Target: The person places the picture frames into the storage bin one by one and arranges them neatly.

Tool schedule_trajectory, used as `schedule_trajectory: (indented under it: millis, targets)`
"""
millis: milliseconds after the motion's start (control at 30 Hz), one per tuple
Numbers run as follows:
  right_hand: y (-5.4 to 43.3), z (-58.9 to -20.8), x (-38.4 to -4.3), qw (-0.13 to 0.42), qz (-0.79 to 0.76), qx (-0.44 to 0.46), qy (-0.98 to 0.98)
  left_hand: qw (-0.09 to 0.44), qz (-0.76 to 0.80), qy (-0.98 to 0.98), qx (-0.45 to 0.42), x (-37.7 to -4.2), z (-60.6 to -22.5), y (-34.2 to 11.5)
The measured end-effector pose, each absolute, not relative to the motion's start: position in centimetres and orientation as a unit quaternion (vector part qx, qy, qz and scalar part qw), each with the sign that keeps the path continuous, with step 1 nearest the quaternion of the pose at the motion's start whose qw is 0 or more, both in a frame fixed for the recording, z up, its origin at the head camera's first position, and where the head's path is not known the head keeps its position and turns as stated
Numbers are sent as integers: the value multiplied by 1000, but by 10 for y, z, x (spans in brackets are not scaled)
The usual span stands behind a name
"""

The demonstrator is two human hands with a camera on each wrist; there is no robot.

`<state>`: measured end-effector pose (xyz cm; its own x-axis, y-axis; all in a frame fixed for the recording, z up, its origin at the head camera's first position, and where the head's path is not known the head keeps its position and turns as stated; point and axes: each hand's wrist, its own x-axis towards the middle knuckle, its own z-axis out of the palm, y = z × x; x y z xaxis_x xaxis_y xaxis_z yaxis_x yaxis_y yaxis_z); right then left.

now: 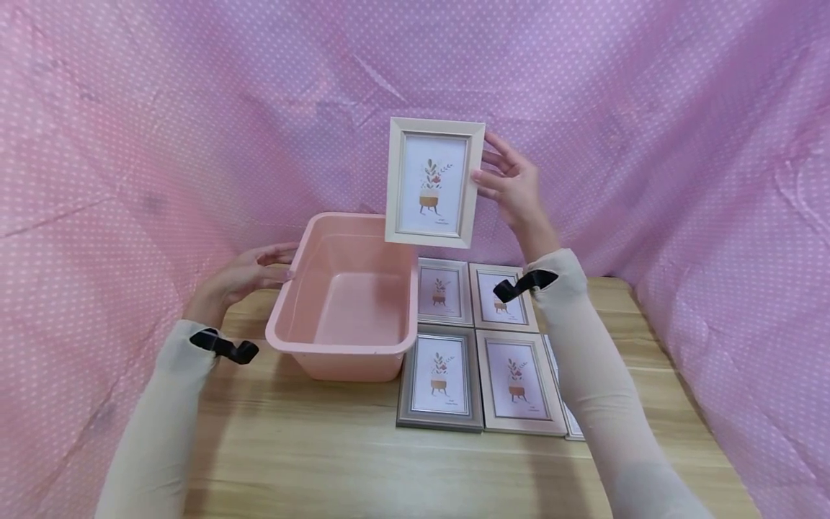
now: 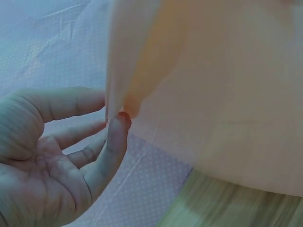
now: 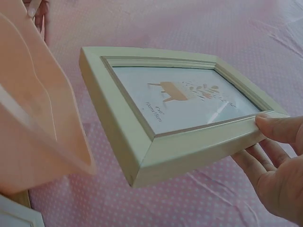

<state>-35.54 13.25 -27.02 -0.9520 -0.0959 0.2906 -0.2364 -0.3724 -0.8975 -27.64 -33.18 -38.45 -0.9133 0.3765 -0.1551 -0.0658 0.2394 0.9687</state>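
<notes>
My right hand (image 1: 515,187) grips a cream picture frame (image 1: 396,180) by its right edge, thumb on the front and fingers behind. The frame is held upright in the air, above the far right corner of a pink plastic basin (image 1: 363,349). Its print shows a potted plant, facing me. In the right wrist view the frame (image 3: 189,158) is apart from the basin wall (image 3: 61,90). At the basin's left side my left hand (image 1: 249,277) pinches the rim; in the left wrist view, fingertips of that hand (image 2: 52,175) meet the rim. The basin's visible inside holds nothing.
Several picture frames lie face up right of the basin, among them a dark grey one (image 1: 406,382) and a beige one (image 1: 489,389). My right forearm partly covers others. The wooden table (image 1: 337,461) is backed by a pink dotted cloth (image 1: 259,108).
</notes>
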Motion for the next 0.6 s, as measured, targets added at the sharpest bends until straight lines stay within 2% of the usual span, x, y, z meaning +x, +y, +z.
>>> schedule_trajectory:
  millis: [233, 600]
  targets:
    - [104, -273, -357, 33, 823, 153, -547, 172, 592, 786, 52, -281, -376, -324]
    - [67, -294, -367, 25, 818, 159, -552, 174, 544, 820, 42, -283, -369, -318]
